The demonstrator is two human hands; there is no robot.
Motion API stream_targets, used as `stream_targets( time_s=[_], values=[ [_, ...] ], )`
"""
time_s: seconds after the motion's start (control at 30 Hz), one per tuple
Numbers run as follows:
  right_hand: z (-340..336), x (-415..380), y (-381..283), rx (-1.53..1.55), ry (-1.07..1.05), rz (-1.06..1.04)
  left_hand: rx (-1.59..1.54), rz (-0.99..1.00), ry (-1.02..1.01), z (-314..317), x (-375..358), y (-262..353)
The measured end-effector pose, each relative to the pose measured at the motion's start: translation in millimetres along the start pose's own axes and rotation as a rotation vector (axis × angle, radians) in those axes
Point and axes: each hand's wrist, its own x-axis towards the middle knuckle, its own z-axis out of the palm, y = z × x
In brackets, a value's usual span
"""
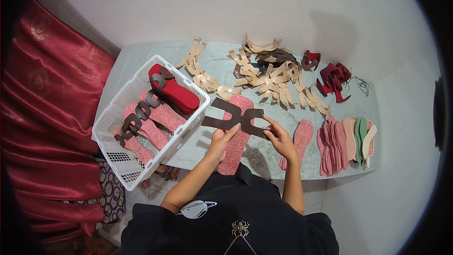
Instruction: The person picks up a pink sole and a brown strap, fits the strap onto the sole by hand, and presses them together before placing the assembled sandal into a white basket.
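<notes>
My left hand (222,143) is closed around the side of a pink speckled insole (233,155), its thumb pressed near the middle of a dark brown sandal upper (243,120). The upper is H-shaped and lies crosswise over the insole, its strap ends sticking out on both sides. With fingers and thumb, my right hand (280,138) pinches the upper's right end. Both pieces are held up in front of my body, over the table's front edge. The fingers behind the insole are hidden.
At left, a white plastic basket (158,163) holds pink insoles with dark straps and a red sandal (177,92). Beige uppers (271,78) are heaped at the back of the table (137,52). Red uppers (335,78) lie right of them. Stacked insoles (332,146) stand at right.
</notes>
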Motion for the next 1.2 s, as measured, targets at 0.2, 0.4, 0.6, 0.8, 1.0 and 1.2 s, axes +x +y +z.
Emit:
stream_targets(
  time_s=[0.2, 0.4, 0.6, 0.8, 1.0, 1.2],
  values=[
    [1.4, 0.4, 5.3, 0.033, 0.011, -0.01, 0.045, 0.01, 0.023, -1.2, -2.1, -2.2],
    [1.8, 1.3, 7.3, 0.039, 0.04, -0.046, 0.03, 0.027, -0.039, -5.7, 0.2, -9.5],
    [1.5, 1.7, 6.6, 0.041, 0.043, -0.041, 0.048, 0.034, -0.04, -6.6, 1.5, -12.6],
    [1.7, 1.6, 4.4, 0.023, 0.044, -0.038, 0.068, 0.022, -0.049, -5.9, 2.1, -12.3],
    [2.4, 1.9, 7.5, 0.042, 0.045, -0.049, 0.06, 0.023, -0.046, -5.1, 0.9, -11.4],
    [2.4, 2.2, 7.3, 0.02, 0.051, -0.038, 0.06, 0.007, -0.042, -5.8, 1.6, -11.4]
  ],
)
